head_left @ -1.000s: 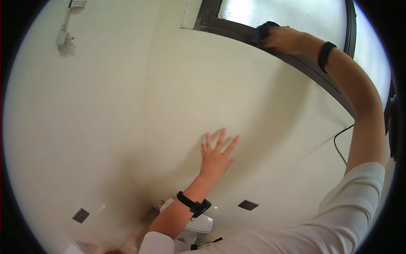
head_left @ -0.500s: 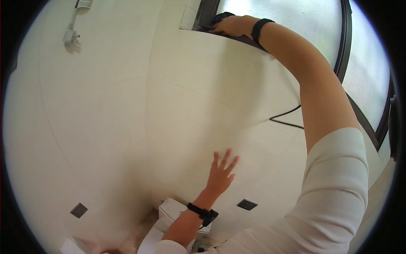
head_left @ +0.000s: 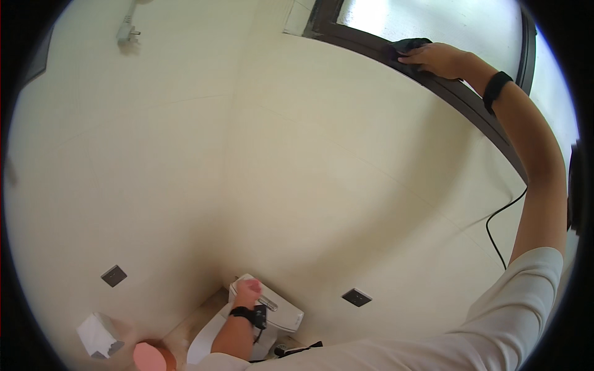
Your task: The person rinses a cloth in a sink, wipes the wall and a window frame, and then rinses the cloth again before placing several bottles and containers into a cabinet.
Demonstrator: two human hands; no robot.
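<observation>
My right hand [head_left: 438, 60] is closed on a dark cloth [head_left: 411, 46], pressing it against the lower bar of the dark window frame [head_left: 365, 42]. A black band circles that wrist. Low in the middle, my left hand [head_left: 249, 289] appears over the lid of the white toilet tank [head_left: 286, 314], fingers curled in and nothing visible in them. I cannot tell whether it touches the lid. A black strap with a small box [head_left: 258, 316] sits on the left wrist.
Frosted glass [head_left: 427, 18] fills the window. A black cable [head_left: 489, 232] hangs below it. Dark wall plates [head_left: 357, 297] sit on the pale walls, and a plug [head_left: 128, 34] hangs at upper left. A white box [head_left: 99, 337] and a pink round-topped object [head_left: 151, 357] stand at lower left.
My right hand has slid the dark cloth rightward along the window frame from its corner. My left hand has dropped from beside the wall toward the toilet tank, and its spread fingers have curled in.
</observation>
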